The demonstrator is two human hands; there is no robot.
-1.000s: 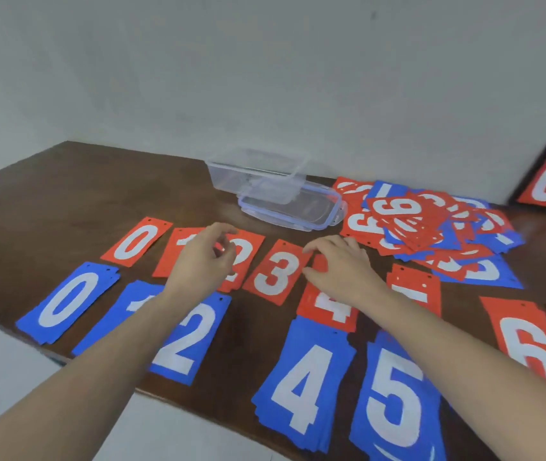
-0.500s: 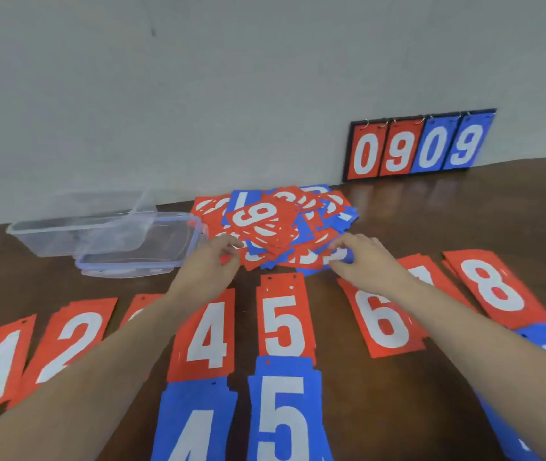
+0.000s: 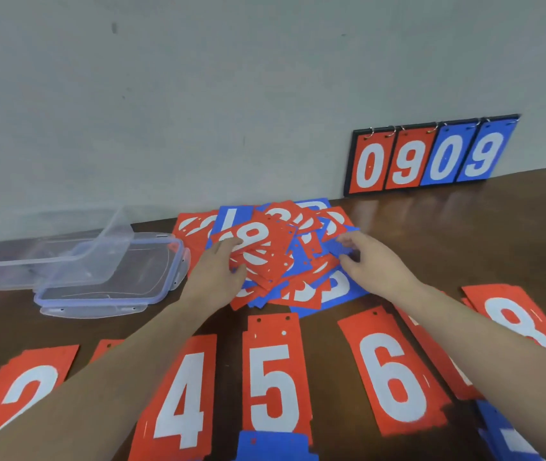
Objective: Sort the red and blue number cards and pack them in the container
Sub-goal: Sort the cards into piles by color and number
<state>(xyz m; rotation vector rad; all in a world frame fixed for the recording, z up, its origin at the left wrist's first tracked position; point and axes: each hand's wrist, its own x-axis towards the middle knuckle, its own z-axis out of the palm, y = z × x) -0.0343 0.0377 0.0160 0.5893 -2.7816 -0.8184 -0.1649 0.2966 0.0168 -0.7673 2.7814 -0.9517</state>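
Two hands (image 3: 215, 274) (image 3: 375, 261) grip flat, rectangular cards (image 3: 265, 257).

Flip scoreboard (image 3: 431, 154) against wall reads 0 9 0 9, white digits, first two on red, last two on blue. Front row of red cards flat on table, white digits: partial 2 (image 3: 22, 390), 4 (image 3: 181, 394), 5 (image 3: 273, 377), 6 (image 3: 391, 374), 8 (image 3: 518, 321). Mixed card pile (image 3: 281, 254): top red card shows 9 or 6, orientation unclear; other digits cut off, unreadable
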